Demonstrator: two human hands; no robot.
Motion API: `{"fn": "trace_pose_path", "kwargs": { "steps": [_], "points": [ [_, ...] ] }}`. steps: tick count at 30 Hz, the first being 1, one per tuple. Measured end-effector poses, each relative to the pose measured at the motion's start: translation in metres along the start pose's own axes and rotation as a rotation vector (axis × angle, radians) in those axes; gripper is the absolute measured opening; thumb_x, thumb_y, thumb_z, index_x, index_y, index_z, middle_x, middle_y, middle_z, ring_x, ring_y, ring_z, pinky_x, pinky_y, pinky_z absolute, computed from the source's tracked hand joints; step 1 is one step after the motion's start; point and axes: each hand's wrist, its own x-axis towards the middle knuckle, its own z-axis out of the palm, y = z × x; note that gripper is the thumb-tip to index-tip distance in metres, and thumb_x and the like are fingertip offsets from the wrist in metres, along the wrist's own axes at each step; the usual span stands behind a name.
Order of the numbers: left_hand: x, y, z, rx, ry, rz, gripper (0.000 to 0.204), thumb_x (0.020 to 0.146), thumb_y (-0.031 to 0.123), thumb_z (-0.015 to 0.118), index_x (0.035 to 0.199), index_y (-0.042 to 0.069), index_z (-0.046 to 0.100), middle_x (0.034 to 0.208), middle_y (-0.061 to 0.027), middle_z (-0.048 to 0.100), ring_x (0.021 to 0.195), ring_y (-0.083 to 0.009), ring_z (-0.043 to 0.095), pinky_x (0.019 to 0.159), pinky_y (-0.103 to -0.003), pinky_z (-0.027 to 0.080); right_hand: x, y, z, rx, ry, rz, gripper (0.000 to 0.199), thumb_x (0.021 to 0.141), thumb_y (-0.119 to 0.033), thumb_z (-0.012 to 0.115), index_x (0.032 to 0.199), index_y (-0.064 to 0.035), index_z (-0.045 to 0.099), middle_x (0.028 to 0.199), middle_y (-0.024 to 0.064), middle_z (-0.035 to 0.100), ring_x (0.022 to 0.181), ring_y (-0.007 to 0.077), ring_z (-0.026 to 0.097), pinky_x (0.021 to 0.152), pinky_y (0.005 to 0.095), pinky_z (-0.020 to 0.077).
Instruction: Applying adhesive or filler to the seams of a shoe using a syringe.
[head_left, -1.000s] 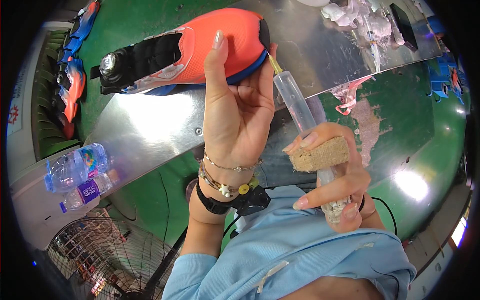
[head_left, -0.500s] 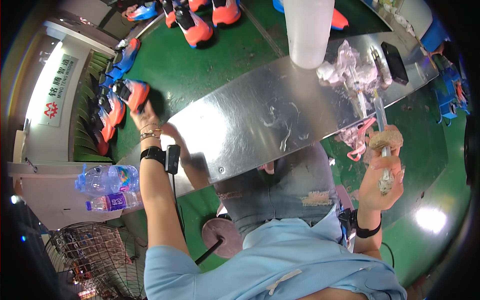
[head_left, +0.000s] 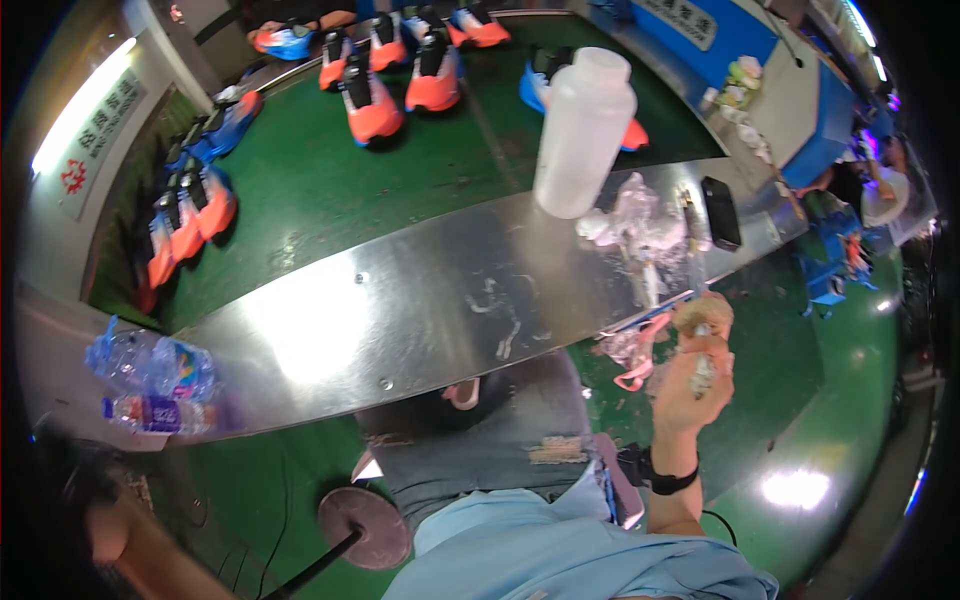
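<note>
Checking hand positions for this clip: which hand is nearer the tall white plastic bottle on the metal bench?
Right. The right hand is raised just off the bench's near edge, below and right of the white bottle. The left hand isn't visible; only its forearm shows at lower left, far away.

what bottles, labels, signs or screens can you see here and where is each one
White plastic bottle: upright on the steel bench, far side, tall, round, capped.
Two clear water bottles: lying at the bench's left end, blue and purple labels.
White wall sign: far left, long, red emblem.
Dark phone: flat on the bench's right end, screen off.
White strip sign: on the blue cabinet, top right.
</note>
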Motion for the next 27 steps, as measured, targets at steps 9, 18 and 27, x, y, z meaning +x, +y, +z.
{"fn": "trace_pose_path", "kwargs": {
  "steps": [9,18,27],
  "points": [
    [-0.022,0.012,0.026,-0.006,0.003,0.047,0.050,0.089,0.014,0.039,0.132,-0.008,0.028,0.139,-0.0201,0.028,0.130,-0.0259,0.027,0.110,-0.037,0.019,-0.001,-0.009,-0.002,0.023,-0.107,0.043,0.040,0.088,-0.031,0.031,0.077,0.0018,0.051,0.118,0.0213,0.042,0.108,0.0343,0.044,0.099,0.0483,0.0285],
    [-0.029,0.034,0.052,0.065,0.013,0.081,0.048,0.089,0.015,0.039,0.131,-0.007,0.030,0.138,-0.0192,0.030,0.128,-0.0257,0.029,0.108,-0.037,0.021,0.002,-0.020,-0.001,0.061,-0.087,-0.023,0.046,0.090,-0.034,0.036,0.077,0.0043,0.057,0.115,0.0209,0.042,0.108,0.0315,0.043,0.094,0.0484,0.0348],
    [-0.022,0.036,0.082,0.156,-0.018,0.283,0.047,0.089,0.016,0.039,0.130,-0.006,0.031,0.137,-0.0184,0.032,0.127,-0.0255,0.031,0.106,-0.037,0.023,0.013,0.002,0.002,0.136,-0.134,-0.068,0.043,0.090,-0.032,0.038,0.074,0.0044,0.056,0.104,0.0163,0.046,0.096,0.0270,0.047,0.086,0.0418,0.0362]
  ]
}}
